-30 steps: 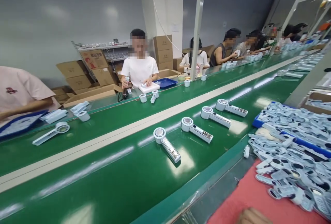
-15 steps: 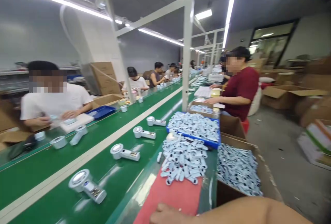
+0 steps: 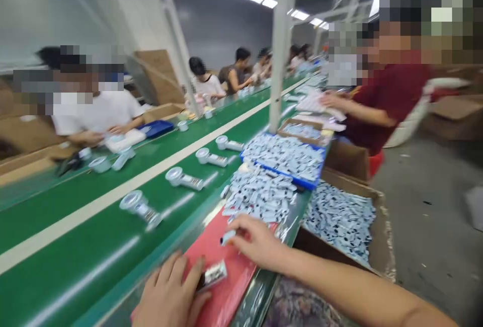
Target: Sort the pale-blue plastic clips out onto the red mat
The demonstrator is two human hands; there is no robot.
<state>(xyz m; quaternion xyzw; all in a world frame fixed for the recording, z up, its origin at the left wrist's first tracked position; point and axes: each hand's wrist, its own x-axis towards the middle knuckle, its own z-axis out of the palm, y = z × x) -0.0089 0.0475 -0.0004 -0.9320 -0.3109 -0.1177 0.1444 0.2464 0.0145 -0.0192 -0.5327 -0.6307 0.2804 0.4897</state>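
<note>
On the red mat [image 3: 206, 246], the left hand [image 3: 166, 292] has a narrow grip on a handle [image 3: 216, 272], how firmly I cannot tell. Over the mat, the right hand [image 3: 256, 241] pinches a small blue piece [image 3: 227, 238], just short of the pile [image 3: 260, 193] at the mat's far end. A steady handle and a light pinch on the piece's edges would likely give best control.

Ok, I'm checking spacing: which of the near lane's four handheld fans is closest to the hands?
The leftmost handheld fan, lowest in view; the other three lie farther up the belt.
</note>
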